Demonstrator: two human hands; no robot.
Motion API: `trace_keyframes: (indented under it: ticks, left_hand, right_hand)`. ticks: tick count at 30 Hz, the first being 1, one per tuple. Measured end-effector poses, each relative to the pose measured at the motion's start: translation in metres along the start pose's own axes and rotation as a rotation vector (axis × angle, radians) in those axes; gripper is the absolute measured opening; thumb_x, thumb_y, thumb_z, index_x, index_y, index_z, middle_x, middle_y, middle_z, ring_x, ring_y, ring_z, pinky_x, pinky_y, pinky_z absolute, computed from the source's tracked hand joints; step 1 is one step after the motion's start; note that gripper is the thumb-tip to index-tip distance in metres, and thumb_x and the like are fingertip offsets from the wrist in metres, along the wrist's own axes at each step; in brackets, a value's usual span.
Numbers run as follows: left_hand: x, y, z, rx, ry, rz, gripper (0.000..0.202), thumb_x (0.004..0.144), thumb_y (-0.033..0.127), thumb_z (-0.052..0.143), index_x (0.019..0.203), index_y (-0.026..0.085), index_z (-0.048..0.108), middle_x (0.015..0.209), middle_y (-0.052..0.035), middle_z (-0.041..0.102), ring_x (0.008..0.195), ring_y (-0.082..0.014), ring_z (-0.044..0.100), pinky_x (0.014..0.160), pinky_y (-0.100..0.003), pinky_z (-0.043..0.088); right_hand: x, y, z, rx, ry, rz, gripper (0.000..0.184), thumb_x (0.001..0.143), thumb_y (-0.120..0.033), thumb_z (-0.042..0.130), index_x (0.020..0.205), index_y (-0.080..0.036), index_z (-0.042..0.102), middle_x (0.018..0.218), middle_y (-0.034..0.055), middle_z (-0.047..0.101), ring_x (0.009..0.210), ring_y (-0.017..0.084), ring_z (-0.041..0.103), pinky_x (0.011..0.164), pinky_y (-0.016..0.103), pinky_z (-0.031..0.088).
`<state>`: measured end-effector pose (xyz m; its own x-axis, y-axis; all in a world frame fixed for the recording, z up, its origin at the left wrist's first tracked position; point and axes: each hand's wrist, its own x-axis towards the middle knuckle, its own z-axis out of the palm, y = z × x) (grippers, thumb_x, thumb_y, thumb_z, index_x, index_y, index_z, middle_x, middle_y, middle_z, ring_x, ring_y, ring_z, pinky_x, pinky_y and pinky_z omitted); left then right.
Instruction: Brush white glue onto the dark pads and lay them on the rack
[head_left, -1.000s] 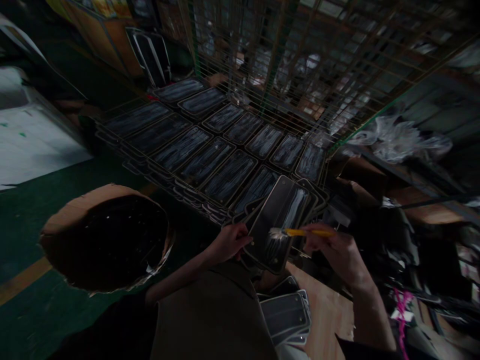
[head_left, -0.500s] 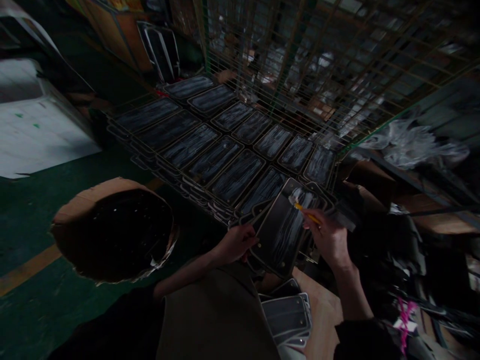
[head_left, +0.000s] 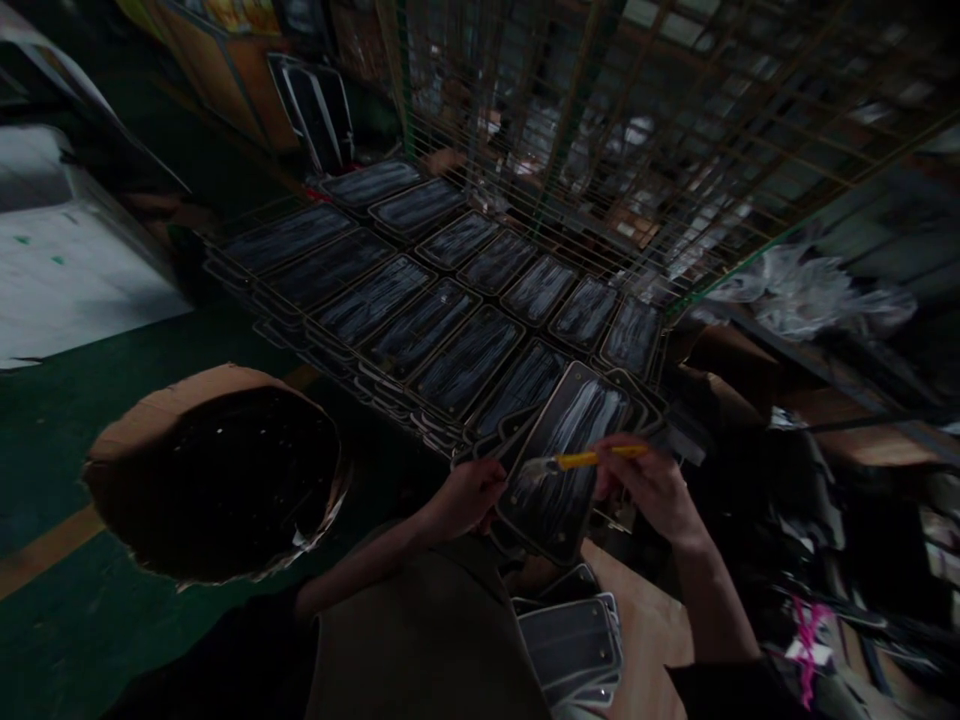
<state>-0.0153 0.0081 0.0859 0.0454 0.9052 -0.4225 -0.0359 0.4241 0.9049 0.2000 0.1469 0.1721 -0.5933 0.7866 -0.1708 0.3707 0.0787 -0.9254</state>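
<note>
A dark rectangular panel with rounded corners and small studs lies tilted before me, streaked with a whitish coating. My left hand pinches its left edge. In my right hand is a paintbrush with a yellow handle; its bristles touch the panel's left part, close to my left fingers. Beyond it, similar streaked panels lie in rows on top of stacked layers. Below, by my lap, a few more panels without visible streaks are piled up.
A round cardboard drum stands at my left on the green floor. Wire mesh rises behind the panel rows. Clear plastic wrap and dark items are at right. A white box stands far left.
My right hand has drawn the brush from the panel's upper part down and left, and the coating now covers more of the surface. My left hand keeps its hold; the view has shifted slightly.
</note>
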Motion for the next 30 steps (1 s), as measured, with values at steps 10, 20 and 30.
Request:
trace_keyframes:
  ticks: [10,20,30]
  left_hand:
    - [0.0,0.004,0.0,-0.05,-0.018,-0.029,0.016,0.084,0.033,0.05,0.077,0.019,0.046,0.048,0.0074,0.05,0.031,-0.0077,0.045,0.032,-0.016,0.029]
    - [-0.002,0.004,0.001,0.004,0.022,0.013,0.014,0.084,0.031,0.049,0.076,0.019,0.047,0.051,0.007,0.048,0.033,-0.0077,0.046,0.032,-0.017,0.031]
    - [-0.002,-0.002,0.005,-0.024,0.033,0.029,0.018,0.084,0.036,0.051,0.081,0.018,0.05,0.051,0.0073,0.05,0.032,-0.0077,0.045,0.032,-0.016,0.029]
  right_hand:
    - [0.077,0.027,-0.034,-0.234,0.56,-0.285,0.031,0.089,-0.048,0.058,0.099,-0.018,0.062,0.067,0.0002,0.065,0.057,0.017,0.064,0.053,0.027,0.052]
    - [0.027,0.015,-0.022,-0.307,0.131,-0.209,0.024,0.093,-0.041,0.054,0.107,-0.023,0.063,0.072,-0.0005,0.066,0.063,0.016,0.066,0.062,0.028,0.057]
    - [0.054,0.035,-0.039,-0.49,0.406,-0.283,0.027,0.093,-0.042,0.052,0.103,-0.021,0.065,0.076,0.0012,0.069,0.062,0.017,0.068,0.058,0.027,0.055]
